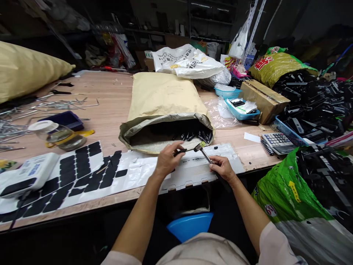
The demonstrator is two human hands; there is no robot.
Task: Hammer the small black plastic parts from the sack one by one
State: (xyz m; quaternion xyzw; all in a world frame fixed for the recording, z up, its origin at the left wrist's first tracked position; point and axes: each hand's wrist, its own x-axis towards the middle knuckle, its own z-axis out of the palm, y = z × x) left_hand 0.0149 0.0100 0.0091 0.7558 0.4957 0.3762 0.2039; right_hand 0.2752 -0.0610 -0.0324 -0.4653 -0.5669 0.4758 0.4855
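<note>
The left hand pinches a slim dark piece between thumb and fingers; the right hand is closed around the handle of a hammer. The piece lies between the hands, its long axis running roughly crosswise, with its free end pointing right, toward the hammer head; whether the two touch cannot be told. The hammer slants, head away from the wearer and toward the left hand, above a pale board. Directly beyond both hands, a yellowish sack opens toward them, blocking the table behind; black pieces lie in its mouth. Left of the left hand are sheets of black pads and a lidded jar. Right of the right hand are a calculator and, nearer the wearer, a filled green bag.
</note>
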